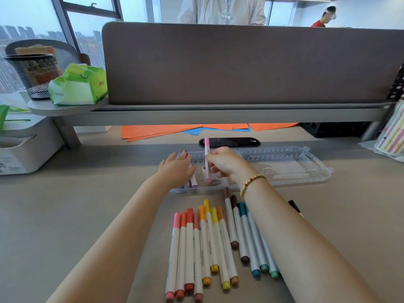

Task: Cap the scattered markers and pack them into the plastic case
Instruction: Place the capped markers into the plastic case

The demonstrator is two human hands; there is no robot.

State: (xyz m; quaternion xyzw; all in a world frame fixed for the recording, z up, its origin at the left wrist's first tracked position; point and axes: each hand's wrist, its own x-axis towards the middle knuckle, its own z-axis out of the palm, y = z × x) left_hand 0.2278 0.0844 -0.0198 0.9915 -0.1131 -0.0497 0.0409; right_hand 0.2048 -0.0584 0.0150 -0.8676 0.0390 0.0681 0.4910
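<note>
**Holding a pink marker over the clear case**

Pinching a capped pink marker with a white barrel (207,162) near its middle, the fingers (210,157) of the right hand (225,164) are keeping it upright, its lower end hanging over the near left part of the clear plastic case (284,169). A gold and green beaded bracelet (251,183) is circling the right wrist.

The left hand (178,169) is lying flat, its fingers (182,154) straight and slightly spread, pressing on a few purple-capped markers (192,182) that are sitting side by side at the left end of the case. The case is lying open on the grey counter (76,193), midway between the near edge and the far edge, its ridged lid lying open behind the tray.

Nearer the front edge, a row of capped white-barrelled markers (205,248) is lying loose on the counter, running from pink, orange and red through yellow to brown and teal. A black marker (295,207) is peeking out to the right of the right forearm.

Toward the far edge, orange and blue paper sheets (164,131) are lying under a grey raised shelf (196,113), with a black mesh pen cup (35,75) and a green tissue pack (78,86) standing on its left end.
</note>
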